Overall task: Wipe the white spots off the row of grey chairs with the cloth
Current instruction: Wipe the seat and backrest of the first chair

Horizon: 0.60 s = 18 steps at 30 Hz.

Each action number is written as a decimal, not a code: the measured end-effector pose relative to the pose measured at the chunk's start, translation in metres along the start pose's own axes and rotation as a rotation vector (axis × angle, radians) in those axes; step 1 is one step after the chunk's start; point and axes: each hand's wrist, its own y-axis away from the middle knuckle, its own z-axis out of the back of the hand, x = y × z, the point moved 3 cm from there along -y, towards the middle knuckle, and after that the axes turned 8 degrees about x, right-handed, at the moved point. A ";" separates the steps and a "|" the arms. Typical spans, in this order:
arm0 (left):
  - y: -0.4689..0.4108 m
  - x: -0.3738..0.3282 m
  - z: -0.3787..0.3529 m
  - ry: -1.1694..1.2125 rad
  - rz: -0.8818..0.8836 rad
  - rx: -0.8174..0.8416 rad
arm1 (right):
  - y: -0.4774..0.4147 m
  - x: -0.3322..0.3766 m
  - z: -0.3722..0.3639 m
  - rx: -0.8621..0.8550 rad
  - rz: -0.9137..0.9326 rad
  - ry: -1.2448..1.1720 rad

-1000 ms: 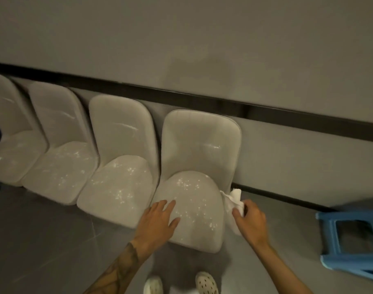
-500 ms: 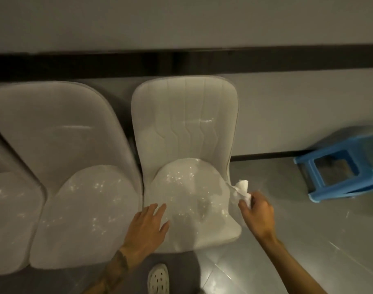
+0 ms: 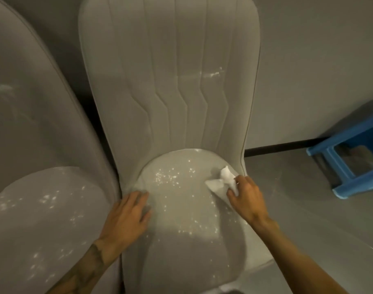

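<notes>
A person's right hand (image 3: 246, 198) pinches a crumpled white cloth (image 3: 222, 181) against the spotted seat of a pale grey upholstered chair (image 3: 170, 98), the left hand (image 3: 128, 215) resting flat, fingers straight, on the seat's left edge.

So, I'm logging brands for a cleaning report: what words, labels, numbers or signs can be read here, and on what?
None can be read.
The grey chair, the cloth and the blue stool show no print.
The forearm tattoo is too blurred to tell if it holds letters.
</notes>
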 end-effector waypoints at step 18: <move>-0.053 0.052 -0.056 -0.154 -0.238 -0.756 | -0.077 0.001 -0.068 -0.166 0.269 0.240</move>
